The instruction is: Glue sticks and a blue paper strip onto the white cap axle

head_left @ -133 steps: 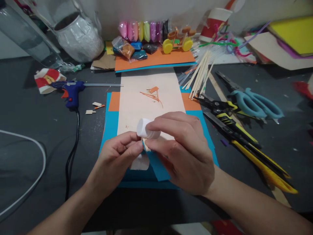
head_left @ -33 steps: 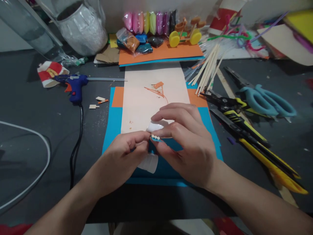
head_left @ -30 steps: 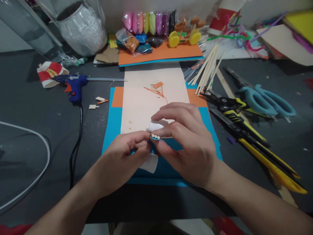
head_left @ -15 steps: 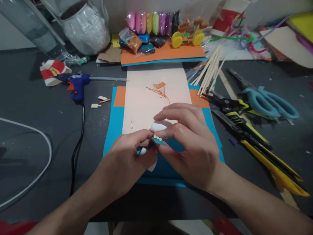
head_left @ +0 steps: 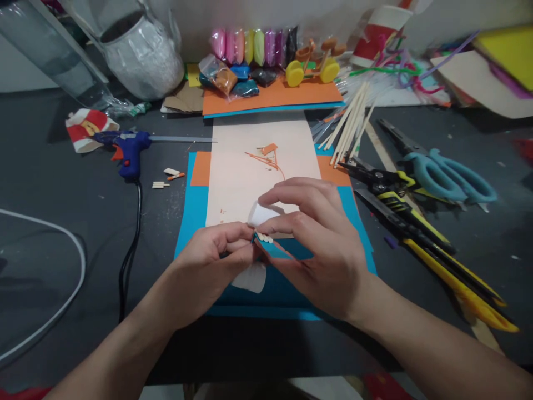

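A small blue paper piece (head_left: 273,249) is pinched between my two hands over the paper sheets. Several short pale stick ends (head_left: 265,238) lie in a row against it. My left hand (head_left: 216,255) is closed, thumb and index finger pressed on the left end of the blue piece. My right hand (head_left: 328,244) grips the other side between thumb and fingers, its upper fingers arched. Just behind the fingertips shows a white curved piece (head_left: 263,213), partly covered by my right fingers. Another white piece (head_left: 252,278) shows below my left thumb.
Left are a blue glue gun (head_left: 132,153) and cut stick pieces (head_left: 159,185). A pale sheet (head_left: 233,166) with orange scraps (head_left: 270,149) lies ahead. Wooden sticks (head_left: 350,125), pliers (head_left: 381,180), a yellow cutter (head_left: 453,283) and blue scissors (head_left: 449,175) lie right. Clay packets (head_left: 250,47) stand behind.
My hands have tilted the blue piece, and more of its blue face shows. The lower white piece is more exposed below my left hand. The whole view has shifted slightly.
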`<state>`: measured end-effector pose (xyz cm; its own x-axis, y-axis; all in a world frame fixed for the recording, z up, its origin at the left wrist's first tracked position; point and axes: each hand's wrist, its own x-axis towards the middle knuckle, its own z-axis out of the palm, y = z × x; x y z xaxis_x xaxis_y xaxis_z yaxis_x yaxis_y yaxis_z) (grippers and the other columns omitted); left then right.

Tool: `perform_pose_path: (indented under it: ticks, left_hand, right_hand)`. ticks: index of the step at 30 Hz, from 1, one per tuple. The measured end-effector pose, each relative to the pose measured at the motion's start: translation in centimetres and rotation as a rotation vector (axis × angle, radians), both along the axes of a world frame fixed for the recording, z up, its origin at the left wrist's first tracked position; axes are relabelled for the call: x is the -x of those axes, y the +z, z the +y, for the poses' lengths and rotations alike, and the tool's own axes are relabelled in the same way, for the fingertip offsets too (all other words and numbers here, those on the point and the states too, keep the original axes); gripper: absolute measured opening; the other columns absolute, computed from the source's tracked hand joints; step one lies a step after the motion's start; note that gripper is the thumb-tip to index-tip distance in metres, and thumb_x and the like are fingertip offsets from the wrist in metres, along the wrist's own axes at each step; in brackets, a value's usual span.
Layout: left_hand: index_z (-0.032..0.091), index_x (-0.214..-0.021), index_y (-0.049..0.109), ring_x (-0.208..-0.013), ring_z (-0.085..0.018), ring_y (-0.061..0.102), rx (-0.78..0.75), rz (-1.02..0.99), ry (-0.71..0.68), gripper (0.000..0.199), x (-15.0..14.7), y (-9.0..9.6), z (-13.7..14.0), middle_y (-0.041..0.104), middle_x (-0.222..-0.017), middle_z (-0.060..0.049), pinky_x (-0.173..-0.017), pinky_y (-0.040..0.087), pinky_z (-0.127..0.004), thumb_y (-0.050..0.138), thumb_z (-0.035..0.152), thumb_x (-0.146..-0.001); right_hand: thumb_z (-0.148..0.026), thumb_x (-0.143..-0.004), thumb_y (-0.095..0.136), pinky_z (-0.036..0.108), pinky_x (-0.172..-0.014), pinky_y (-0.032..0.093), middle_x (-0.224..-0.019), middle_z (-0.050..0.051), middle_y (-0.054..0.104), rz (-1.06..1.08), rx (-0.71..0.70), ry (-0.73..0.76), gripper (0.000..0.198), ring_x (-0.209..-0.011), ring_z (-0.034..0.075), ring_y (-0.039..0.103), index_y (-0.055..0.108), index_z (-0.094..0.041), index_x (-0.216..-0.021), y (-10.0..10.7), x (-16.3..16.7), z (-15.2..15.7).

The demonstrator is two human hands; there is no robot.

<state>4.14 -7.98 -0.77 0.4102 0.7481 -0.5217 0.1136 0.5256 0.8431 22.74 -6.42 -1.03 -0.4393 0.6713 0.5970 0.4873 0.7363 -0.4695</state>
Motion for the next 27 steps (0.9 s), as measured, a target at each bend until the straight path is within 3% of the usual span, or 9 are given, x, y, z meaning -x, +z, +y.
perform_pose_path:
  ticks: [5,14,27]
  left_hand:
    - [0.020,-0.091,0.065,-0.058,-0.010,0.028,-0.061,0.057,-0.010,0.017,-0.1,0.7,-0.3,0.038,-0.063,0.006,-0.053,0.025,-0.022,0.054,0.034,-0.091]
    - [0.018,-0.079,0.061,-0.061,-0.010,0.038,-0.270,0.152,-0.028,0.023,-0.3,1.0,-0.6,0.048,-0.066,0.005,-0.054,0.031,-0.021,0.056,0.037,-0.092]
    - [0.018,-0.080,0.060,-0.065,-0.009,0.039,-0.268,0.099,0.001,0.016,-0.4,1.1,-0.8,0.052,-0.072,0.005,-0.059,0.034,-0.019,0.054,0.025,-0.093]
  right_hand:
    - [-0.010,-0.084,0.063,0.047,-0.096,0.045,-0.112,0.011,0.066,0.026,-0.017,0.011,0.014,-0.113,0.026,0.055,0.065,-0.020,-0.093,0.1,-0.1,0.0]
    - [-0.016,-0.091,0.054,0.049,-0.096,0.045,-0.110,0.005,0.066,-0.025,-0.079,0.015,0.011,-0.115,0.026,0.055,0.062,-0.023,-0.089,0.5,-0.4,-0.5]
    - [-0.017,-0.086,0.060,0.049,-0.097,0.046,-0.118,0.006,0.065,-0.015,-0.104,0.004,0.009,-0.119,0.026,0.054,0.063,-0.023,-0.091,0.2,-0.3,-0.4]
